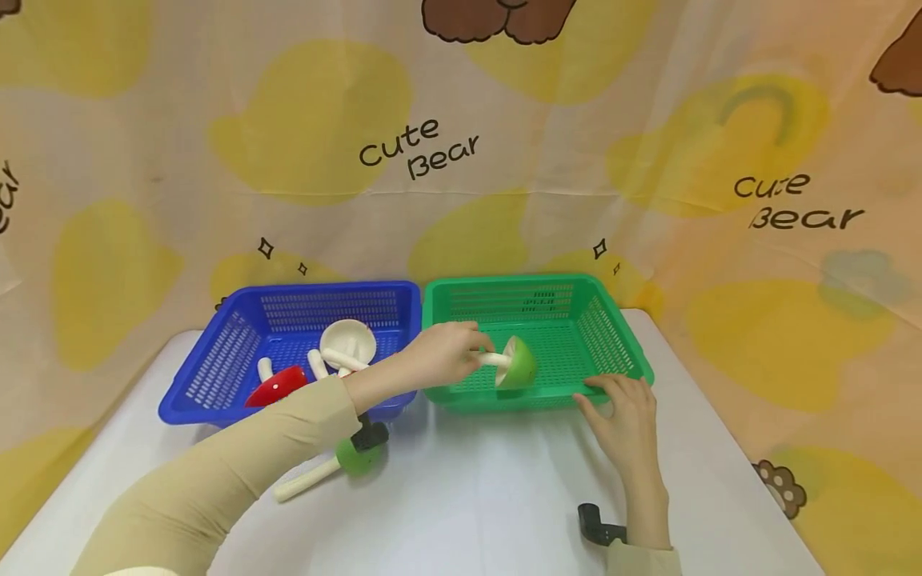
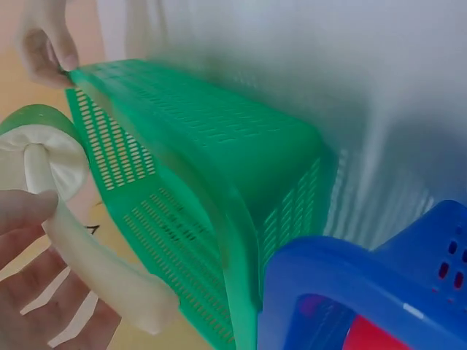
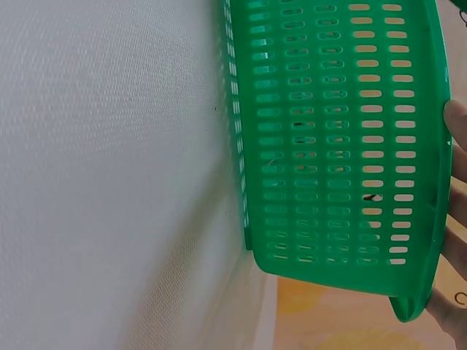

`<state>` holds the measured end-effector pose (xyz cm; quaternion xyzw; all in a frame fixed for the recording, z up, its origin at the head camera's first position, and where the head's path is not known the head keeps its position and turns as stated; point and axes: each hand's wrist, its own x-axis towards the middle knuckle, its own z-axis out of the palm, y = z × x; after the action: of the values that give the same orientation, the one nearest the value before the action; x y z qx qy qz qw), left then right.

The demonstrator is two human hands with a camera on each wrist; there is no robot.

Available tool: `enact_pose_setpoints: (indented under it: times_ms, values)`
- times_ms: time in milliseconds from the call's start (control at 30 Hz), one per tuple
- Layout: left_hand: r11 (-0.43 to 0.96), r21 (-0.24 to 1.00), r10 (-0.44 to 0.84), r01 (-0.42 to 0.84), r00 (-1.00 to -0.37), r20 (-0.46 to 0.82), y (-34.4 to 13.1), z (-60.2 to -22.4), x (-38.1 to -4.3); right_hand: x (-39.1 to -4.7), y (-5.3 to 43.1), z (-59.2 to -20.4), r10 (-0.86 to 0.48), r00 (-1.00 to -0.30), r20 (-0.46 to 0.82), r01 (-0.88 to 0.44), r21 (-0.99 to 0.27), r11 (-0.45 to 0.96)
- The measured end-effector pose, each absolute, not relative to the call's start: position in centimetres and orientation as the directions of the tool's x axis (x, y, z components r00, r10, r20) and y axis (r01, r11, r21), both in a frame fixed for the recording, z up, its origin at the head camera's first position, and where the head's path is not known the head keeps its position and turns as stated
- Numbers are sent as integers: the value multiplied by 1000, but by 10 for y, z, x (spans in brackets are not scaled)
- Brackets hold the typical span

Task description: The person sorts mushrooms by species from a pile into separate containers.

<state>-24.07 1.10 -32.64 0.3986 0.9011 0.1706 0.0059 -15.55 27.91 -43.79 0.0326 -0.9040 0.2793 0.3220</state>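
My left hand point(image 1: 448, 354) pinches the white stem of a green-capped toy mushroom point(image 1: 523, 366) above the green basket point(image 1: 643, 352). In the left wrist view the thumb and fingers lie round that stem, with the cap beyond them. At the basket's front right corner, my right hand point(image 1: 628, 420) grips the rim, thumb on the near side and fingers over the top. The right wrist view shows only its fingertips point(image 3: 456, 120) along the rim. Another green-capped mushroom point(image 1: 358, 457) lies on the table below my left forearm, partly covered by the black wrist mount.
A blue basket point(image 1: 189, 398) stands left of the green one, their rims touching or nearly so. It holds a red-capped mushroom point(image 1: 277, 387), an upturned pale cap point(image 1: 349, 340) and several white stems. The white table point(image 1: 475, 496) meets a patterned cloth point(image 1: 346, 232) behind.
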Motion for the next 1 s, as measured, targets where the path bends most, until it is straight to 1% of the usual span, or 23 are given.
enact_pose_setpoints:
  times_ms: [200,300,467,633,900,1000]
  values:
    - [660,355,714,662,-700,-24,21,-328,-257,-156,278,-437,121,-794,596,-233,-481,845]
    - [674,380,711,633,-696,-101,25,-332,-266,-156,278,-437,121,-792,598,-233,-479,846]
    - [681,416,712,602,-678,-184,33,-343,-279,-155,279,-437,123,-793,597,-230,-479,847]
    - [696,401,708,596,-664,-240,40,-352,-284,-155,279,-437,123,-797,592,-228,-483,846]
    - [702,385,706,599,-656,-267,47,-365,-288,-155,278,-436,123,-793,596,-232,-482,845]
    - [707,362,703,608,-661,-262,50,-368,-288,-155,278,-436,124,-792,598,-231,-482,845]
